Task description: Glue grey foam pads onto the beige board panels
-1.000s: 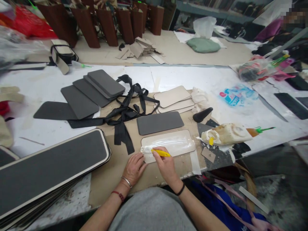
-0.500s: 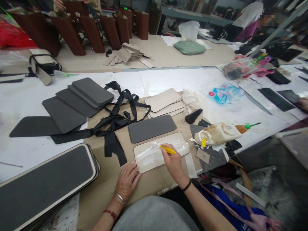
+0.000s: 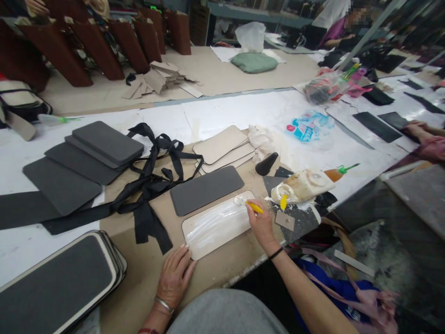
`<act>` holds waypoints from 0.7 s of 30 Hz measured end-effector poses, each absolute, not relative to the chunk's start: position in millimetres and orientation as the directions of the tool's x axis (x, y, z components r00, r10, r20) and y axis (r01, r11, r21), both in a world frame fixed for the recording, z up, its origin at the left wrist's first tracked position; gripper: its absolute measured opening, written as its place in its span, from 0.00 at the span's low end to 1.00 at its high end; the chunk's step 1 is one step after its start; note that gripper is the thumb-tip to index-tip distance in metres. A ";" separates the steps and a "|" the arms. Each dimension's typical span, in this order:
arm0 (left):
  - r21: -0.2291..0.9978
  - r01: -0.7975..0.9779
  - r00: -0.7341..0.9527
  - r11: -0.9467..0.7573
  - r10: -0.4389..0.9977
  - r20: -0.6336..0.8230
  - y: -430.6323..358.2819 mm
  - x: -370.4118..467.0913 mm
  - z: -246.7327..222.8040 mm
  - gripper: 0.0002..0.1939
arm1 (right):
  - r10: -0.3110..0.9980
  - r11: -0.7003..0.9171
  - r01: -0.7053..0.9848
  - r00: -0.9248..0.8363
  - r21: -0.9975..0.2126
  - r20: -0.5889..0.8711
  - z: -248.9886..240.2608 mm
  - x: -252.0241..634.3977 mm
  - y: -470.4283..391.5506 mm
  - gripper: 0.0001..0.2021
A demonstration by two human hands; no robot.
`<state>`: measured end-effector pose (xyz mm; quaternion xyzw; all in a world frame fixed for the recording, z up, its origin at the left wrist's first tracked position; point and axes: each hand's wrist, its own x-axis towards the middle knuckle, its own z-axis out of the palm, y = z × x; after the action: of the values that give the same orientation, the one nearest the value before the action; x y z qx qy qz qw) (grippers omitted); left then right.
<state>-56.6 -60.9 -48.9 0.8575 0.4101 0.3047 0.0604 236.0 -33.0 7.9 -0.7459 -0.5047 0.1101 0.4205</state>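
In my right hand is a yellow-handled brush, its tip in white paste near the top right of a cream panel. Wet white streaks run across that panel. The fingertips of my left hand rest at its lower left corner, fingers stretched out. Just behind lies a dark grey panel. To the right, a cut-open white bottle lies on its side with paste and a second yellow handle in its opening.
Black straps lie tangled beside fanned grey panels. At the lower left is a stack of long framed panels. Cream panels and a black tool sit farther back. At the right, another person's hand touches dark pieces.
My right hand has moved the brush toward the panel's upper right, spreading the paste. My left hand stays at the corner. The whole view has shifted to the right.
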 end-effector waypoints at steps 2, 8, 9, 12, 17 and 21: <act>0.358 0.664 0.477 -0.657 0.740 0.474 -60.9 -56.6 -48.5 0.10 | 0.822 -0.156 0.698 0.484 -0.699 0.300 5.6 248.1 -33.7 0.11; 0.362 0.670 0.468 -0.648 0.748 0.471 -61.5 -57.0 -48.7 0.10 | 0.813 -0.136 0.777 0.442 -0.615 0.379 1.4 264.1 -40.8 0.11; 0.360 0.673 0.466 -0.646 0.749 0.471 -61.6 -57.2 -49.0 0.10 | 0.816 -0.131 0.787 0.432 -0.603 0.385 1.3 266.1 -42.4 0.11; 0.345 0.678 0.473 -0.649 0.745 0.471 -61.6 -57.6 -49.7 0.10 | 0.829 -0.120 0.807 0.403 -0.579 0.389 2.6 271.5 -45.9 0.11; 0.339 0.676 0.478 -0.655 0.739 0.475 -61.6 -57.2 -49.7 0.10 | 0.856 -0.088 0.824 0.350 -0.561 0.380 9.9 275.8 -51.0 0.12; 0.342 0.670 0.475 -0.659 0.734 0.485 -62.1 -56.7 -49.1 0.10 | 0.880 -0.059 0.845 0.296 -0.531 0.372 14.6 277.3 -64.3 0.12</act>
<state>-56.7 -62.1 -49.1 0.8572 0.4096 0.3077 0.0522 277.3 -64.3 14.6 -0.7273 -0.5929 0.0251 0.3448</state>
